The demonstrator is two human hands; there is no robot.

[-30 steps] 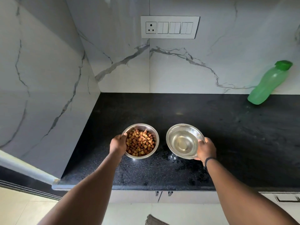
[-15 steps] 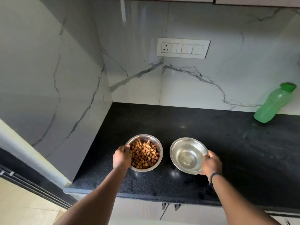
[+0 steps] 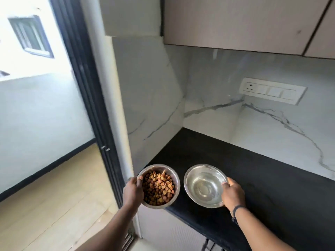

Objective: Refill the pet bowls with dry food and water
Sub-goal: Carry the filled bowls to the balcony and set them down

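We have both bowls filled and in hand at the near left corner of the black counter [image 3: 253, 171]: left hand [image 3: 132, 192] closed on the rim of the kibble bowl [image 3: 159, 185], thumb hooked inside; right hand [image 3: 233, 195] closed on the rim of the water bowl [image 3: 205, 185]. Judged step: carrying out to the feeding spot. Next move needs the water bowl kept level; it looks slosh-prone.

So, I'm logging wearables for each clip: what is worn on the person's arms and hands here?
Both forearms are bare, with no sleeves in view and no gloves. The left hand shows nothing worn, and no rings are visible on either hand. The right hand has a thin dark band around its wrist, with a small strand hanging from it.
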